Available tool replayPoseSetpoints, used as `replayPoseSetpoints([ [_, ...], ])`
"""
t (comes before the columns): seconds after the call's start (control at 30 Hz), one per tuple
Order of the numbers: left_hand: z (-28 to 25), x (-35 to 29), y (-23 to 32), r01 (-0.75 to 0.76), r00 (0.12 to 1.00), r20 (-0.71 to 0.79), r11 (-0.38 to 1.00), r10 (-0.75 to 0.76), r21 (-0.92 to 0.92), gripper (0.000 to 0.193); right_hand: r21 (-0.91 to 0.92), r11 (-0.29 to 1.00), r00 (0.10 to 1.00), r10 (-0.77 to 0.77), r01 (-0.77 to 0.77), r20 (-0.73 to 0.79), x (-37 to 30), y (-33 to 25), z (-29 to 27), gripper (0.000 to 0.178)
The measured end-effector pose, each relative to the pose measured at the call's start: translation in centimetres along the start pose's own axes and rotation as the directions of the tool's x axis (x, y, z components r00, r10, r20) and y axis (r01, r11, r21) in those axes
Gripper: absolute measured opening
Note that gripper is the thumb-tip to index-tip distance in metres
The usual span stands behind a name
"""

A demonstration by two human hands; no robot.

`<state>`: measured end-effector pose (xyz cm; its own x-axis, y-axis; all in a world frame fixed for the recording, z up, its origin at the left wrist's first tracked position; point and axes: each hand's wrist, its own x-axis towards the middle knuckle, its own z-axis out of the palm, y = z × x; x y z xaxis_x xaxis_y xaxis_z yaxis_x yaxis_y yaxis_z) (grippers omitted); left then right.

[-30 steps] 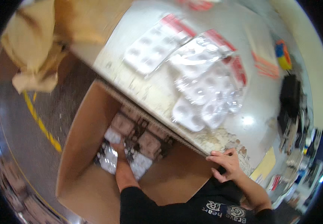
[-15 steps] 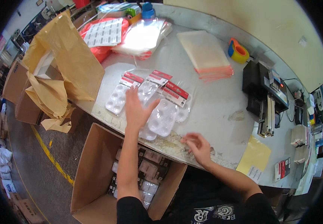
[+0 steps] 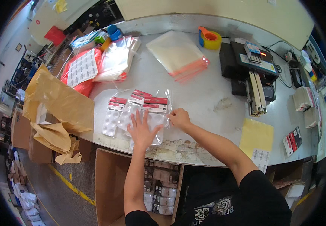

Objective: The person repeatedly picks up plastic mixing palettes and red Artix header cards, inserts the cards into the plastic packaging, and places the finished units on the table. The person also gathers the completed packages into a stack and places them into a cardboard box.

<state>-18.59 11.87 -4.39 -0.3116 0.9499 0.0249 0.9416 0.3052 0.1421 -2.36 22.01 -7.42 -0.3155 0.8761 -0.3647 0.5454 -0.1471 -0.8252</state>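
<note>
Several white plastic paint palettes with round wells lie overlapping on the table, in clear packaging with red-and-white header cards. One palette pack is at the left of the group, beside my left hand. My left hand is open, fingers spread flat over the middle packs and partly hiding them. My right hand is closed in a pinch at the right edge of the front palette pack; the fingertips touch its clear wrapping.
An open carton with packed goods stands below the table edge. Clear bags, a tape roll and a black machine are behind. A brown paper bag sits left; a yellow sheet lies right.
My right hand has moved up from the table edge to the packs and closed on a pack's edge. My left hand stays spread over the packs. The view has shifted.
</note>
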Motion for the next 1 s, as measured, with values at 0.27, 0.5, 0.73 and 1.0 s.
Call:
replayPoseSetpoints([
  [0.27, 0.1, -1.0, -0.6, 0.124, 0.99, -0.063, 0.992, -0.123, 0.008, 0.074, 0.154, 0.983, 0.995, -0.096, 0.097, -0.013, -14.5, 6.9, -12.7, 0.026],
  [0.5, 0.7, -11.2, 18.1, 0.313, 0.858, 0.283, 0.0, 0.43, -0.95, 0.055, 0.265, 0.945, 0.973, -0.149, 0.193, -0.179, -29.4, 13.1, -16.8, 0.016],
  [0.73, 3.3, -16.9, 29.8, 0.365, 0.861, 0.343, 0.012, 0.377, -0.931, 0.022, -0.407, 0.899, 0.686, -0.195, -0.16, -0.701, -34.8, 18.4, -28.5, 0.039],
  [1.0, 7.5, -16.9, 35.4, 0.103, 0.897, 0.288, 0.477, 0.334, -0.873, 0.018, -0.609, 0.63, 0.661, -0.195, -0.482, -0.724, -31.6, 29.4, -41.0, 0.107],
])
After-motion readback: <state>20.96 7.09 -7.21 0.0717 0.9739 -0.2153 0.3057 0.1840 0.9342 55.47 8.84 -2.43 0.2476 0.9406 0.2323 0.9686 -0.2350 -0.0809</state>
